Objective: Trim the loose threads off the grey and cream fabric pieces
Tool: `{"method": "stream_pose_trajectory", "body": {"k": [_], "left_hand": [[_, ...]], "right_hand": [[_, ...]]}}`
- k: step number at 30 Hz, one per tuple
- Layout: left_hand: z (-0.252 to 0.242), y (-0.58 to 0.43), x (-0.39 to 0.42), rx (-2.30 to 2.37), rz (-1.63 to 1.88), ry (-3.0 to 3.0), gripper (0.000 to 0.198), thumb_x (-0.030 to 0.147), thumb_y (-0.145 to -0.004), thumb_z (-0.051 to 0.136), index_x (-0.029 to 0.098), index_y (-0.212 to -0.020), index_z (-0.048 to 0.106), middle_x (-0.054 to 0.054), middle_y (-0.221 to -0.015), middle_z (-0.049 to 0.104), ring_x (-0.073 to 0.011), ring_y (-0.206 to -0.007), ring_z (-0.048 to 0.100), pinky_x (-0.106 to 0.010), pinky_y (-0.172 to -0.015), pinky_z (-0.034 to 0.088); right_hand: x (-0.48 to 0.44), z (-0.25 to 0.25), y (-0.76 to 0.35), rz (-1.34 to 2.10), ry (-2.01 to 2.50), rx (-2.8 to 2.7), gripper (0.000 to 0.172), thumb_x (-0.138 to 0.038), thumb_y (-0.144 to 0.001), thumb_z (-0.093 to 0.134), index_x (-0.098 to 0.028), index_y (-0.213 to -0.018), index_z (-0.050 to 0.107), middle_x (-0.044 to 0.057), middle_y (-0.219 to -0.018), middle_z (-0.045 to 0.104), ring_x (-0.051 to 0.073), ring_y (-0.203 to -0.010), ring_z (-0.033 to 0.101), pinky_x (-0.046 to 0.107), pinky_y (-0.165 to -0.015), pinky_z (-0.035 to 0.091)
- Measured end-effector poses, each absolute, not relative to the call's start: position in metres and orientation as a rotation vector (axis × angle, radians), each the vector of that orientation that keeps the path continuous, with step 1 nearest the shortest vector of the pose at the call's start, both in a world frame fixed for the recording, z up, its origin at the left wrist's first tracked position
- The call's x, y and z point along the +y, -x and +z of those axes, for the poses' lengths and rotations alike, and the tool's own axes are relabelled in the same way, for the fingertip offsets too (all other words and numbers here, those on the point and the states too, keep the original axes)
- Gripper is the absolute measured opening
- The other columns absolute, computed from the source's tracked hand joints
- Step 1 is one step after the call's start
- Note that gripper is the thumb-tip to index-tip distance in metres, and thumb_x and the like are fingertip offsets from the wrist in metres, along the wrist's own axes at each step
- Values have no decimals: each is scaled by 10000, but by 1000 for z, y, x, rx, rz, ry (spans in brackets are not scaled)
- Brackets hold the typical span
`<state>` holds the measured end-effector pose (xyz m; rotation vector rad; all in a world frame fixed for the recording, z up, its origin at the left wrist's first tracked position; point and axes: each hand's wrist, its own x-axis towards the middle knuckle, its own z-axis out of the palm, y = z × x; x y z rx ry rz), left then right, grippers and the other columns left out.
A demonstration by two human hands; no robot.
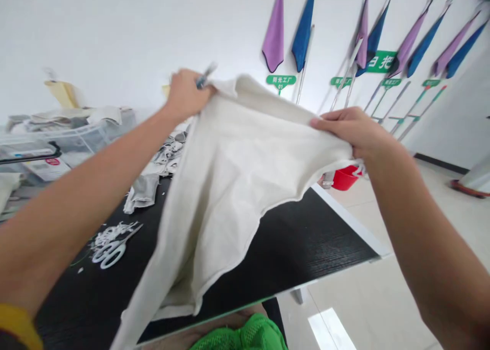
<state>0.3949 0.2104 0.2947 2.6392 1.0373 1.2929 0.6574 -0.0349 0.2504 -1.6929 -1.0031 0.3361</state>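
An off-white cloth with stitched edges hangs stretched between my two hands above the black table. My left hand grips its upper left corner. A small dark bluish tool, too blurred to name, sticks out of the same hand. My right hand pinches the cloth's upper right edge between thumb and fingers. The cloth sags in folds toward the near table edge, with loose threads at its right corner. Left of it, white-handled scissors lie beside a heap of white thread scraps.
The black table bears folded grey-white fabric pieces at the back left. Clear plastic bins with cloths stand at the far left. Beyond the right table edge is a red bucket. Green mesh lies at my lap.
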Motion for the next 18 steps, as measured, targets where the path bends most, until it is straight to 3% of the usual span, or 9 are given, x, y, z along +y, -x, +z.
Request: {"method": "stream_pose_trajectory", "body": {"k": [3, 8, 12, 16, 18], "left_hand": [[211, -444, 227, 994, 1012, -2690, 359, 337, -904, 540, 18, -853, 696, -75, -769, 678, -197, -831, 628, -284, -771, 458], [105, -479, 219, 693, 483, -2742, 350, 361, -802, 672, 149, -1078, 711, -86, -969, 734, -202, -847, 650, -337, -806, 476], [79, -438, 185, 476, 158, -2666, 357, 393, -811, 646, 222, -1113, 730, -47, -1003, 750, -171, -790, 659, -248, -716, 455], [88, -353, 138, 425, -102, -2547, 350, 505, -826, 636, 253, -1034, 760, 13, -740, 712, -133, -627, 615, -217, -602, 416], [92, -307, 113, 554, -238, -2502, 397, 581, -810, 636, 302, -1071, 742, 22, -724, 699, -145, -621, 614, -227, -591, 413]], "right_hand": [[-26, 195, -694, 495, 1864, -875, 316, -313, -840, 706, -54, -1020, 721, 99, -747, 716, 141, -516, 622, 278, -502, 526], [-24, 112, -735, 258, 2228, -979, 230, -265, -833, 637, -90, -914, 761, 101, -754, 730, 198, -660, 673, 270, -581, 517], [-40, 65, -724, -40, 2411, -1226, 317, -258, -846, 581, -132, -1100, 722, 109, -912, 746, 219, -774, 688, 311, -706, 524], [-56, 44, -664, 113, 2189, -1508, 326, -322, -898, 547, -210, -1174, 679, 66, -980, 730, 187, -752, 680, 308, -710, 539], [-55, 41, -626, 190, 2047, -1641, 309, -333, -911, 552, -236, -1179, 670, 58, -1021, 715, 189, -793, 677, 317, -732, 547]]}}
